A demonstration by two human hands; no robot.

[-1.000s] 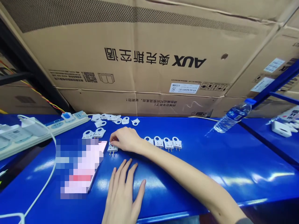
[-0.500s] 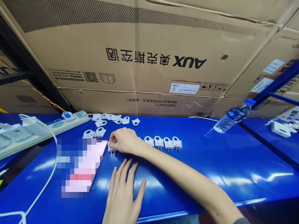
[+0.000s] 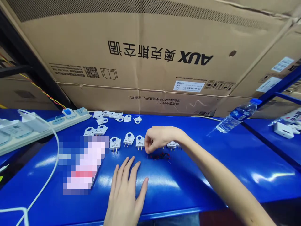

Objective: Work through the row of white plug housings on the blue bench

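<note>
Several white two-pin plugs with ring handles point(image 3: 115, 143) stand in a row across the blue table, pins toward me. My right hand point(image 3: 162, 138) reaches over the row from the right. Its fingers are bent together beside a plug point(image 3: 140, 142) in the middle, and what they pinch, if anything, is hidden. Behind this hand, plugs are partly covered; one plug point(image 3: 171, 144) peeks out below the wrist. Flat on the table in front of the row lies my left hand point(image 3: 124, 188), fingers spread, holding nothing. Under my right hand shows a dark patch with red flecks point(image 3: 161, 156), unclear.
A phone point(image 3: 87, 166), blurred out, lies left of my left hand. More white plugs point(image 3: 105, 117) are heaped at the back. A power strip point(image 3: 58, 124) with chargers and a white cable is at left. A tilted water bottle point(image 3: 237, 116) is at right, before large cartons point(image 3: 141, 78).
My right hand has moved right along the row, from the leftmost plug to the middle, uncovering plugs on the left. My left hand stays flat in nearly the same place.
</note>
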